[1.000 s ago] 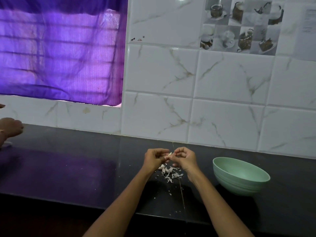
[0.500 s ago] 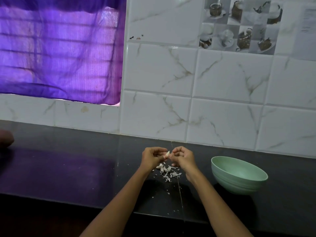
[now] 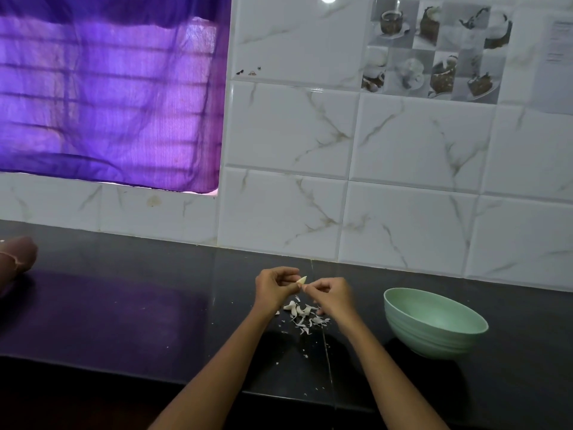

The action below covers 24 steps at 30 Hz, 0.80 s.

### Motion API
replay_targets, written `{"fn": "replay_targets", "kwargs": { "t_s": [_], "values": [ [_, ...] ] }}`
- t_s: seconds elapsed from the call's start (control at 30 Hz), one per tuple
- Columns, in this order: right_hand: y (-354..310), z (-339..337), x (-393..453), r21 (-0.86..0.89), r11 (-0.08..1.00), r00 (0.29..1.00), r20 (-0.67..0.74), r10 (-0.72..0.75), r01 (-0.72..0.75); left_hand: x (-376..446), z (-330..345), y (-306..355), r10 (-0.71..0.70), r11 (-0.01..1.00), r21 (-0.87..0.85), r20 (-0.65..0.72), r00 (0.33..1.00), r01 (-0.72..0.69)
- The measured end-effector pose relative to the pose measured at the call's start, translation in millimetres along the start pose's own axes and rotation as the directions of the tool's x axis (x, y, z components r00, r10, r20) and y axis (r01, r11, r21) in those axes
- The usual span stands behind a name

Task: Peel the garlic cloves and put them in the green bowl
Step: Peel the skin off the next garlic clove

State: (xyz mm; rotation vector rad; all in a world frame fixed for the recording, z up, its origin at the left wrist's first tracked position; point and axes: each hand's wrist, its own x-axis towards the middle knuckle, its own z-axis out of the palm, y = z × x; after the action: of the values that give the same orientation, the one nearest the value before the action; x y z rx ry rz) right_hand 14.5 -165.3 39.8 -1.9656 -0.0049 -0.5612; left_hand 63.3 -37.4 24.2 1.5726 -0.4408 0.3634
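So the garlic clove [image 3: 302,279] is up in the air between both hands, a bit above the dark countertop [image 3: 130,315] and roughly mid-counter, closer to the tiled wall [image 3: 403,150] than to the front edge. It's a small pale wedge, long axis tilted, pointy tip aimed up and to the right, fat end down-left tucked into the left hand [image 3: 274,288]. Left hand's fingers are curled with thumb and fingertips pinching the clove's lower end. Right hand [image 3: 333,297] is curled too, its fingertips pinched right at the clove's lower edge. Can't tell if it's got skin or the clove itself, too small and a bit blurry there.

Straight below the hands there's a little heap of peel scraps [image 3: 305,315] on the counter, with tinier flecks scattered toward the front edge along a seam in the stone.

The green bowl [image 3: 434,325] sits to the right of the right hand, near but not touching, upright, mouth open toward the camera. Can't see anything inside it from this angle.

Room-wise: a broad stretch of bare counter runs left of the hands, all the way to another person's hand [image 3: 17,254] resting at the far left edge of the view. Behind that is a purple curtain [image 3: 108,97] over the window. More counter past the bowl on the right.
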Motion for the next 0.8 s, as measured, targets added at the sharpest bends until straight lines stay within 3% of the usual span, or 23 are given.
{"fn": "replay_targets", "kwargs": {
  "t_s": [0.27,0.53,0.8],
  "values": [
    [-1.0,0.4,0.5,0.03,0.995,0.996,0.019,0.091,-0.092,-5.1,3.8,1.6,0.157,0.966,0.2,0.065,0.985,-0.167],
    [3.3,-0.4,3.2,0.068,0.992,0.994,0.038,0.105,-0.107,-4.3,2.9,0.7,0.164,0.964,0.201,0.072,0.984,-0.175],
    [5.8,1.1,6.3,0.097,0.99,0.995,0.01,0.103,-0.103,-3.1,-0.4,1.0,0.07,0.994,0.083,0.099,0.993,-0.078]
  ]
}}
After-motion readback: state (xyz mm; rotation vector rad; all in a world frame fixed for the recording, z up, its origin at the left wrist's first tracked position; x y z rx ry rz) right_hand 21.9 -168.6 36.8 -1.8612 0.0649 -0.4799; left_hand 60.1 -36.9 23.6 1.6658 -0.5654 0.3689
